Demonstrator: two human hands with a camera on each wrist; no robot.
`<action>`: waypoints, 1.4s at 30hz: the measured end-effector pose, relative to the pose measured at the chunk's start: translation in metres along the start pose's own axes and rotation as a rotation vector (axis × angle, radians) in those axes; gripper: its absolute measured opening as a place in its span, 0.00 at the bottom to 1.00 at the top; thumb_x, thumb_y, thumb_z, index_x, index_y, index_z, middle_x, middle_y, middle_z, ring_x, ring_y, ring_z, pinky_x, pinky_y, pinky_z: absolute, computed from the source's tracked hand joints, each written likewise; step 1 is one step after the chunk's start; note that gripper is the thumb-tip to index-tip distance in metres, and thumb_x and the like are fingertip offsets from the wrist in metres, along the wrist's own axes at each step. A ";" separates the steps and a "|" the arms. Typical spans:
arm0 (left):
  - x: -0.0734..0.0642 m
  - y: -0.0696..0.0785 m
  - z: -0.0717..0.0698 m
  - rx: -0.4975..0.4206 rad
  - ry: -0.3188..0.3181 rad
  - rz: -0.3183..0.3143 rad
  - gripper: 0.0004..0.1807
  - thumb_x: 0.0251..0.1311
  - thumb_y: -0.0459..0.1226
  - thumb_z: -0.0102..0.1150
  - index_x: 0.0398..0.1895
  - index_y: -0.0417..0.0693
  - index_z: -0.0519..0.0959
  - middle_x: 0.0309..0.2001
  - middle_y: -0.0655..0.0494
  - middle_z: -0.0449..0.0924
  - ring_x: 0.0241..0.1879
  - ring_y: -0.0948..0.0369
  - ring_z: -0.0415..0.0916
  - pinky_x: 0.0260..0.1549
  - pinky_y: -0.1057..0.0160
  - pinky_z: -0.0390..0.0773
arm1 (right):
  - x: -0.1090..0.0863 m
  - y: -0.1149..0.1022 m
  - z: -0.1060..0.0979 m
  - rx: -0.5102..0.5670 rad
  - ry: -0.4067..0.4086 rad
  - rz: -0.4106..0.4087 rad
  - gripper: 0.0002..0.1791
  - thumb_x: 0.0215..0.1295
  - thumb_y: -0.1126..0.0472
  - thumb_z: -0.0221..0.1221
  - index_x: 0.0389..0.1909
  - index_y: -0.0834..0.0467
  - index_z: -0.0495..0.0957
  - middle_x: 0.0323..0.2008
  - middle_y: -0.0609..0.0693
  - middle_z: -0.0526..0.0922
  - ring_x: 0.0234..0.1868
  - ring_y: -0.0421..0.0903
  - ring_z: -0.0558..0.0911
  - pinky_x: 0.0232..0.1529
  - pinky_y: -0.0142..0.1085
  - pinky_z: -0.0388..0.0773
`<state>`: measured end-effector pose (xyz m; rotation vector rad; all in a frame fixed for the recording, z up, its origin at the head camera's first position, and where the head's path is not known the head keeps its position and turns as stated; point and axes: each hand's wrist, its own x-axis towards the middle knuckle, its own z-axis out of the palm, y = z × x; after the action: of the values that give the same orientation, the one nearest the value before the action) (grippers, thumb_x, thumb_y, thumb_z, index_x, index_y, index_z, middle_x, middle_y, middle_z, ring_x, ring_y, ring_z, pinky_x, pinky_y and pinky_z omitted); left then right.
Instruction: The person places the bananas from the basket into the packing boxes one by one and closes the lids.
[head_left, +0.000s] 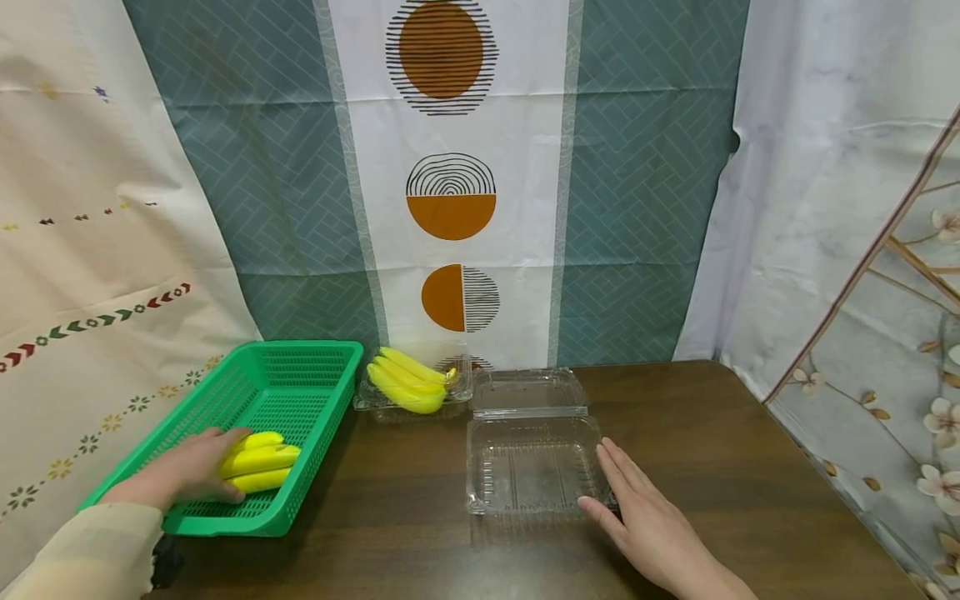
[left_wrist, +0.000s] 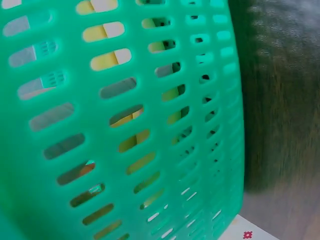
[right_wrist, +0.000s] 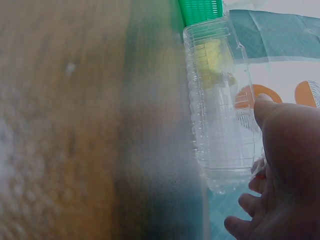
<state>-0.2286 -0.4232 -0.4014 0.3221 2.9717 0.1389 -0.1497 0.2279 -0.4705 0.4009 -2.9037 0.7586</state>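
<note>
Inside the green plastic basket (head_left: 303, 358) at left, my left hand (head_left: 191, 468) grips a bunch of yellow bananas (head_left: 262, 460), thumb on its near side. In the left wrist view the basket's slotted wall (left_wrist: 100, 150) hides most of that hand's work. An open clear plastic clamshell box (head_left: 536, 475) lies mid-table, its lid (head_left: 528, 392) folded back toward the wall. My right hand (head_left: 648, 521) rests at the box's right edge, fingers straight. The right wrist view shows the box (right_wrist: 220, 135) beside the right hand's thumb and fingers (right_wrist: 250, 202).
Behind, between basket and lid, another bunch of bananas (head_left: 408, 383) sits in a second clear box (head_left: 367, 400). The brown wooden table (head_left: 675, 425) ends against patterned cloth hangings (head_left: 637, 208) at the back and sides.
</note>
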 end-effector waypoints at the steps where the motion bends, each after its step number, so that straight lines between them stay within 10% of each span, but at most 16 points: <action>1: 0.000 -0.001 0.000 -0.002 0.006 -0.002 0.57 0.48 0.48 0.90 0.74 0.27 0.69 0.56 0.24 0.76 0.49 0.35 0.80 0.44 0.32 0.81 | 0.000 0.000 0.000 0.000 -0.001 -0.001 0.51 0.82 0.30 0.55 0.90 0.58 0.53 0.89 0.56 0.51 0.86 0.61 0.58 0.73 0.66 0.71; 24: -0.004 -0.006 -0.013 -0.044 0.065 -0.022 0.53 0.58 0.51 0.85 0.74 0.28 0.67 0.56 0.23 0.70 0.40 0.44 0.77 0.37 0.38 0.80 | 0.001 -0.003 -0.002 0.009 0.001 -0.015 0.51 0.82 0.31 0.55 0.89 0.60 0.53 0.89 0.57 0.51 0.86 0.62 0.58 0.74 0.66 0.70; 42: -0.011 -0.001 -0.021 -0.019 0.250 -0.010 0.50 0.62 0.45 0.82 0.77 0.30 0.64 0.56 0.23 0.72 0.39 0.46 0.76 0.36 0.39 0.81 | -0.001 -0.002 -0.001 0.013 -0.002 -0.011 0.52 0.82 0.31 0.55 0.89 0.61 0.53 0.89 0.59 0.51 0.86 0.62 0.58 0.73 0.67 0.70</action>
<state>-0.2217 -0.4286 -0.3789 0.3076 3.2162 0.2207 -0.1483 0.2270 -0.4685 0.4194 -2.8974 0.7764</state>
